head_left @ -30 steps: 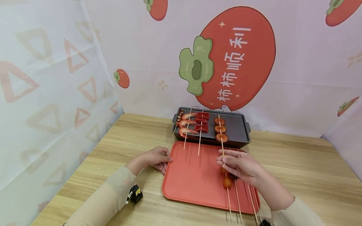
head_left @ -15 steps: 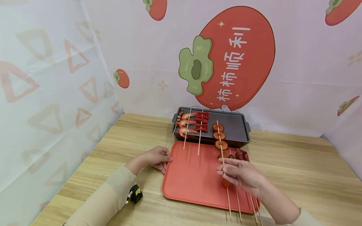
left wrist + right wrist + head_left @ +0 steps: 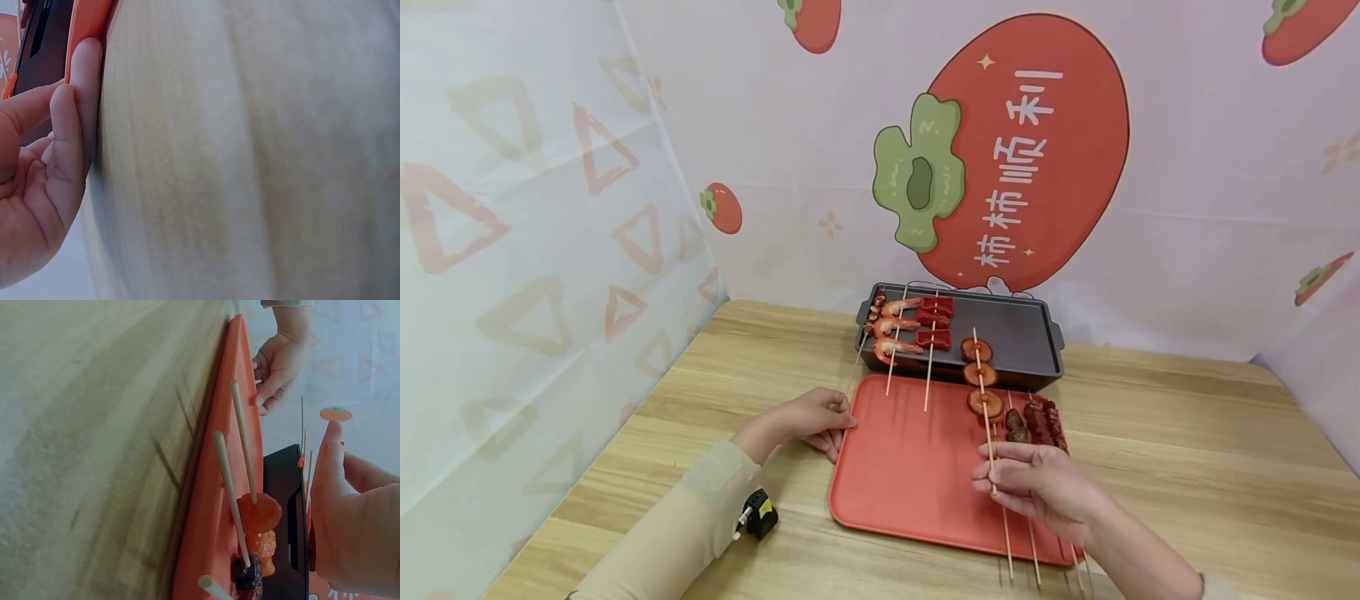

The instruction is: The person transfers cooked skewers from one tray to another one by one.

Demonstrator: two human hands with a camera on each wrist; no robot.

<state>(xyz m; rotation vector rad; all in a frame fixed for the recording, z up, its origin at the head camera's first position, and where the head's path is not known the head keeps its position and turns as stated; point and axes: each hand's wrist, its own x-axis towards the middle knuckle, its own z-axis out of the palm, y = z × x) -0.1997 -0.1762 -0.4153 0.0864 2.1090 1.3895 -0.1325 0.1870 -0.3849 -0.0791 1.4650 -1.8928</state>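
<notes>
My right hand [image 3: 1000,477] pinches the stick of a mushroom skewer [image 3: 982,377] between thumb and fingers. Its three brown slices hang over the near rim of the dark grill pan [image 3: 1026,333] and the far edge of the orange tray [image 3: 895,475]. My left hand [image 3: 829,421] rests on the table, fingertips [image 3: 84,69] against the tray's left rim [image 3: 89,19]. In the right wrist view my right hand [image 3: 350,512] is beside the tray [image 3: 215,487], where other skewers [image 3: 240,487] lie.
A shrimp skewer [image 3: 891,329] and a red-chunk skewer [image 3: 934,327] lie on the pan's left side. Dark meat skewers [image 3: 1039,421] lie on the tray's right, sticks overhanging its near edge. A small black device [image 3: 758,515] sits by my left sleeve. Printed backdrop walls the wooden table [image 3: 1187,450].
My right hand has drawn the mushroom skewer back toward me, from lying on the pan to hanging over the tray's far edge. The left hand has stayed put.
</notes>
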